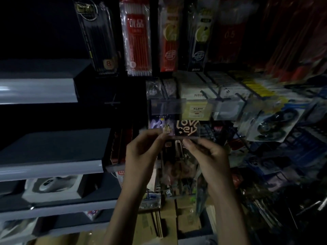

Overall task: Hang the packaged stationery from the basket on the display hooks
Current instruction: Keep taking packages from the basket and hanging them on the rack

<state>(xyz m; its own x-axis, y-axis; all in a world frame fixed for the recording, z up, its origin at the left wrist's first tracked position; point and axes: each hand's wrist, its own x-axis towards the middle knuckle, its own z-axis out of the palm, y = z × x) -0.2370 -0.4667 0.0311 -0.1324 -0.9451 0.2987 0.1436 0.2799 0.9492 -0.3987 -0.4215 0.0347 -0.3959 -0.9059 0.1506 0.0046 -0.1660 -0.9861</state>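
Observation:
A small clear packet (184,129) with a black card lettered "Love" and a cup drawing is held up in front of the display rack. My left hand (141,152) pinches its lower left edge. My right hand (208,152) pinches its lower right edge. Just above it a clear price strip (168,106) fronts a row of display hooks (210,91) with hanging packets. The basket is not in view.
Pen and refill packs (136,41) hang in a row along the top. Grey shelves (40,89) stand at the left, one with a white boxed item (53,188). Blister packs (272,124) hang at the right. Cardboard boxes (154,225) sit low below my arms.

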